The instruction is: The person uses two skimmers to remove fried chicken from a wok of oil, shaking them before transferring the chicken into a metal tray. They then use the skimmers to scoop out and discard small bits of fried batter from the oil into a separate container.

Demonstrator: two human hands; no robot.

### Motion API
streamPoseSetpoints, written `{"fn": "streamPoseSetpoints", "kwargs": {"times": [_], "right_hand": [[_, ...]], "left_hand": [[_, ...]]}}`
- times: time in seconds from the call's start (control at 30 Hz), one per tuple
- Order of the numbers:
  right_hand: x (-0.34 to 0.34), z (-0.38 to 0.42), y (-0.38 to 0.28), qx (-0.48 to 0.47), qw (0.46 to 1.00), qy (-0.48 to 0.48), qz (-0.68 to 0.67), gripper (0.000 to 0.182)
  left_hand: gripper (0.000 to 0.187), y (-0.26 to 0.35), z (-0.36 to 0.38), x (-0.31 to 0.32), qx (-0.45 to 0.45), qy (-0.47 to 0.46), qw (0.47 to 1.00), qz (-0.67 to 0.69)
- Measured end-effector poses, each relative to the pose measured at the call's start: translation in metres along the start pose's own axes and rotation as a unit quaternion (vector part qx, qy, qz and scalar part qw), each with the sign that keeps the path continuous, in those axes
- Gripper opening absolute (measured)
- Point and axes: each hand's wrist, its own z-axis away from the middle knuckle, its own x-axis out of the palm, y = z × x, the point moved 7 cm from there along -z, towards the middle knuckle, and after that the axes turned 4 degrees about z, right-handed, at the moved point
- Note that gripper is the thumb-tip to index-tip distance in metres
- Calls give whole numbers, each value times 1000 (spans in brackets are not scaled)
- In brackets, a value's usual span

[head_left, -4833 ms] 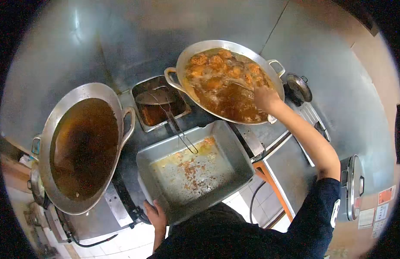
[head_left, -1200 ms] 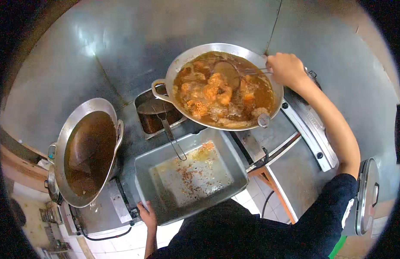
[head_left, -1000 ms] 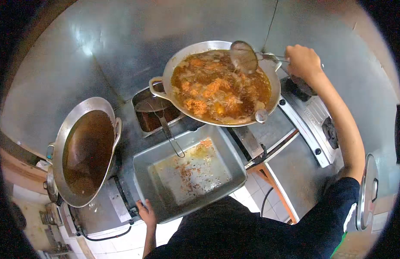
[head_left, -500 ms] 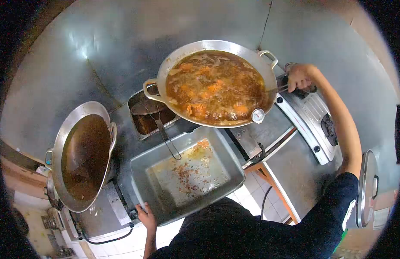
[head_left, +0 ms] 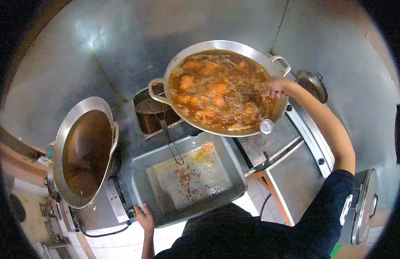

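Note:
My right hand (head_left: 275, 87) is closed round a thin metal utensil (head_left: 251, 91) over the right side of a large wok (head_left: 228, 45). The utensil's far end is hidden in the bubbling oil, so its kind cannot be made out. Orange-brown battered pieces (head_left: 217, 88) float in that oil. A dial thermometer (head_left: 266, 126) sits at the wok's front right rim. Below the wok is a grey rectangular tray (head_left: 143, 183) holding crumbs and a little oil. My left hand (head_left: 145, 218) grips the tray's near left corner.
At left stands a second wok (head_left: 61, 134) of dark oil. A wire-handled strainer (head_left: 165, 129) leans from a dark metal container (head_left: 150, 118) onto the tray. A gas stove (head_left: 310, 140), a small pan (head_left: 312, 84) and a large lid (head_left: 367, 207) are at right.
My right hand has moved left with the utensil, from beyond the wok's right rim to over the oil. More orange pieces show at the surface. My left hand stays at the tray corner.

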Motion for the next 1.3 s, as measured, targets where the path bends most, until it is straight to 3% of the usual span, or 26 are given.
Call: {"fn": "streamPoseSetpoints", "kwargs": {"times": [0.27, 0.43, 0.57, 0.67, 0.73, 0.83, 0.9, 0.97, 1.03, 1.13, 1.23, 1.3], "right_hand": [[-24, -57, -33, -64, 998, 16, 14, 14], [-58, -37, -63, -128, 954, 231, 139, 15], [-82, -28, -65, -163, 910, 309, 222, 11], [-76, 24, -75, -143, 842, 405, 325, 17], [-73, 37, -75, -125, 834, 394, 365, 20], [-59, 58, -80, -133, 806, 404, 410, 18], [-48, 73, -78, -146, 780, 425, 436, 16], [-40, 89, -73, -155, 748, 445, 467, 15], [-34, 113, -71, -176, 727, 464, 475, 17], [-28, 146, -55, -167, 705, 501, 473, 14], [-26, 166, -30, -129, 703, 522, 465, 11], [-14, 180, -9, -113, 710, 514, 469, 11]], "left_hand": [[30, 6, 0, -2, -68, -29, 997, 11], [26, 3, 0, -3, -66, -6, 997, -26], [23, 31, -1, -9, 52, 48, 991, -113], [24, 76, -7, -9, 152, 38, 963, -221], [24, 94, -12, 0, 220, 11, 942, -252], [25, 109, -50, 27, 167, -48, 976, -131], [29, 134, -74, 51, 194, -55, 979, -42], [33, 155, -97, 89, 253, -55, 965, -38], [33, 188, -112, 114, 249, -49, 967, 15], [34, 210, -116, 144, 174, -93, 980, -17], [35, 238, -95, 138, 232, -61, 970, 23], [26, 244, -66, 149, 254, -142, 953, 82]]}}
